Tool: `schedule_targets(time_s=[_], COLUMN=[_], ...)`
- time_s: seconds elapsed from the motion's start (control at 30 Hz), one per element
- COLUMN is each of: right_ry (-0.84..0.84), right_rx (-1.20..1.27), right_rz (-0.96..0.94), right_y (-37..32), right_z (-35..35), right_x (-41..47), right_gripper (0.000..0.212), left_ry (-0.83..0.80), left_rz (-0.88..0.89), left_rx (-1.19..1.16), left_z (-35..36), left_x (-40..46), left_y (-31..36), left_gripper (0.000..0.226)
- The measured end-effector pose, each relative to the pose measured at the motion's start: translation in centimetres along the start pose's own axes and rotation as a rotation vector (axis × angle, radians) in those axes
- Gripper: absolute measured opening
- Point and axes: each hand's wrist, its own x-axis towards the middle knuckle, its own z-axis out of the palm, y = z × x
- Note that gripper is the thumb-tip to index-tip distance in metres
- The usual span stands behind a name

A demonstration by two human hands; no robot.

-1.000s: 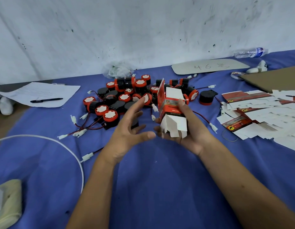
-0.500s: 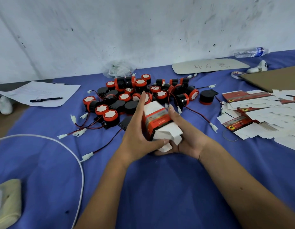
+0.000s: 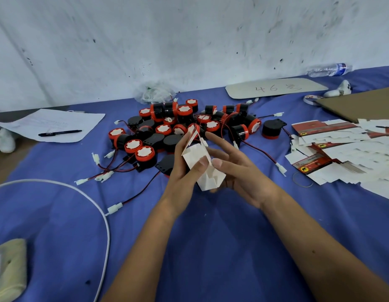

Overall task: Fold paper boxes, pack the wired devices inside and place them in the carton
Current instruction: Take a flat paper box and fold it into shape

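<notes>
A partly folded paper box (image 3: 207, 171), white inside with a red outside edge, stands tilted above the blue cloth in the middle of the view. My left hand (image 3: 185, 171) grips its left side, thumb pressed on the near face. My right hand (image 3: 235, 168) cradles the box from the right and below, fingers loosely curved around it. Behind the hands lies a heap of black-and-red wired devices (image 3: 167, 127) with red and black leads and white plugs. A spread of flat red-and-white box blanks (image 3: 341, 149) lies at the right. The brown carton (image 3: 363, 105) shows at the far right edge.
A sheet of paper (image 3: 54, 123) with a black pen (image 3: 59, 133) lies at the left. A white cable (image 3: 97, 205) curves across the near left. A grey board marked 46 (image 3: 276, 89), a plastic bottle (image 3: 328, 70) and a clear bag (image 3: 155, 92) sit by the wall.
The box has turned from showing its red side to showing its white inside, open end pointing away from me. My left hand shifted its grip and my right hand's fingers spread wider.
</notes>
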Motion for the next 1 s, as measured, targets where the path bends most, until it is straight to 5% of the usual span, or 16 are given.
schedule_targets(time_s=[0.5,0.87,1.0], right_ry=[-0.112,0.272,0.313], right_rx=[0.091,-0.295,-0.393], right_rz=[-0.058,-0.207,-0.185], right_y=[0.3,0.8,1.2], right_z=[0.4,1.4,1.4], right_x=[0.1,0.1,0.1], right_gripper=[0.089,0.050,0.059], left_ry=[0.227,0.216,0.224], left_rz=[-0.022,0.159,0.234], left_rx=[0.040,0.454,0.562], left_z=[0.3,0.8,0.3], left_x=[0.3,0.0,0.0], left_y=[0.3,-0.3,0.0], left_gripper=[0.028,0.041,0.037])
